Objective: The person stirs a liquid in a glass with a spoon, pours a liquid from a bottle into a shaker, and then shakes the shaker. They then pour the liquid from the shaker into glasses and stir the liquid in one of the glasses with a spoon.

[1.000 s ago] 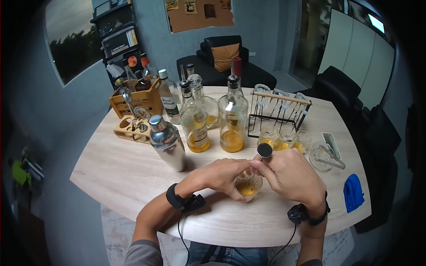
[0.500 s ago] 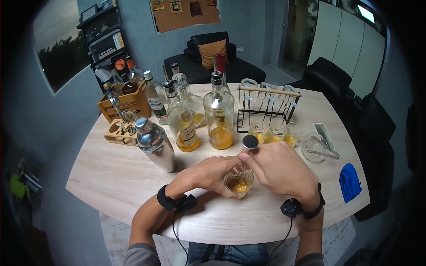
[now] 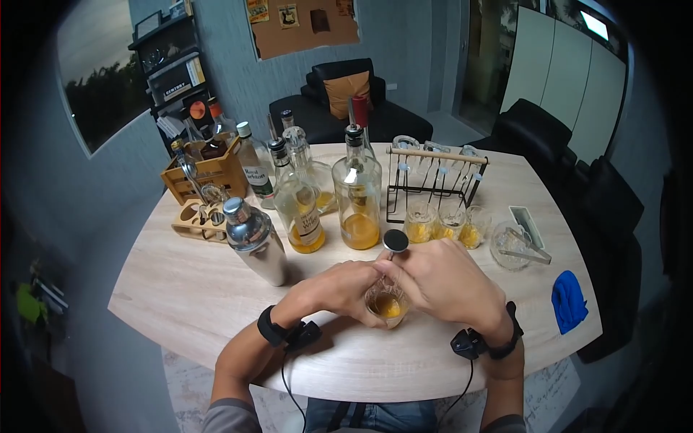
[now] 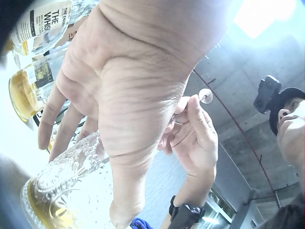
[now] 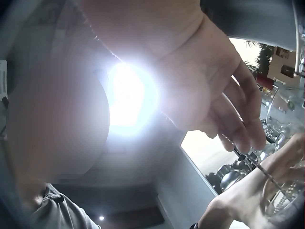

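In the head view my left hand (image 3: 339, 289) holds a patterned glass (image 3: 387, 303) with amber liquid low inside. Its thumb lies on the near side of the glass, the other fingers on the far side, as the left wrist view shows around the embossed wall (image 4: 71, 191). My right hand (image 3: 444, 281), over the glass, pinches a bar spoon with a black-faced disc end (image 3: 395, 241) pointing up. The spoon's twisted stem (image 5: 267, 174) slants down into the glass in the right wrist view. Its lower tip is hidden.
Behind the hands stand a steel shaker (image 3: 254, 242), a whisky bottle (image 3: 303, 220) and a clear pourer bottle (image 3: 359, 209). Mugs with yellow contents (image 3: 449, 222) sit before a wire rack (image 3: 437, 180). Rightward are a glass bowl with tongs (image 3: 511, 249) and a blue cloth (image 3: 569, 303).
The spoon's disc end has swung left over the glass, the right hand moving with it. The left hand keeps its hold. The whole head view has shifted slightly as the head turned.
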`<action>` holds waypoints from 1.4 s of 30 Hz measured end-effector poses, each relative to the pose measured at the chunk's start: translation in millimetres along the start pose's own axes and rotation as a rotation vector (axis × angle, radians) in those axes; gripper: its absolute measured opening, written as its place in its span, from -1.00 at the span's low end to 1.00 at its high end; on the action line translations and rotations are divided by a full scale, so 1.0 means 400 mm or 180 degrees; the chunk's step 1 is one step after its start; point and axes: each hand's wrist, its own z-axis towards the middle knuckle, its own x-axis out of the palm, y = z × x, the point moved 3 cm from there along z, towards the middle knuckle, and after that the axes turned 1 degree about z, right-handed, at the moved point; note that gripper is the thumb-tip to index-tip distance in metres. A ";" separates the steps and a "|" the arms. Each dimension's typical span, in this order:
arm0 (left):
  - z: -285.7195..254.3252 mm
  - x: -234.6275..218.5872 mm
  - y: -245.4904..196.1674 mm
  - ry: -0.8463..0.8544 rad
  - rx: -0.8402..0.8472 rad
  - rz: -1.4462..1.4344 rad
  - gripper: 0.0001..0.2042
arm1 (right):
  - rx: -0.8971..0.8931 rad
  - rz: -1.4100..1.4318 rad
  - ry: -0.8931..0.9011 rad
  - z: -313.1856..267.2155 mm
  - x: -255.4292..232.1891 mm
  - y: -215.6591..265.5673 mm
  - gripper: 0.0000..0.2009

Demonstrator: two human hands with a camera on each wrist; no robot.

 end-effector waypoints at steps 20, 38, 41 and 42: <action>-0.001 -0.001 -0.003 0.0241 -0.0229 -0.0308 -0.32 | -0.0295 -0.0037 -0.0041 -0.002 0.018 0.011 -0.64; -0.015 -0.028 -0.033 0.0051 -0.0141 -0.0749 -0.37 | -0.0497 0.0410 0.0014 -0.011 0.013 0.040 -0.67; -0.009 -0.007 -0.011 0.0256 -0.0277 -0.0521 -0.36 | -0.0187 0.0146 0.0303 -0.001 0.010 0.035 -0.64; -0.006 0.000 -0.003 0.0218 -0.0245 -0.0492 -0.34 | -0.0243 0.0129 0.0153 0.001 0.015 0.023 -0.64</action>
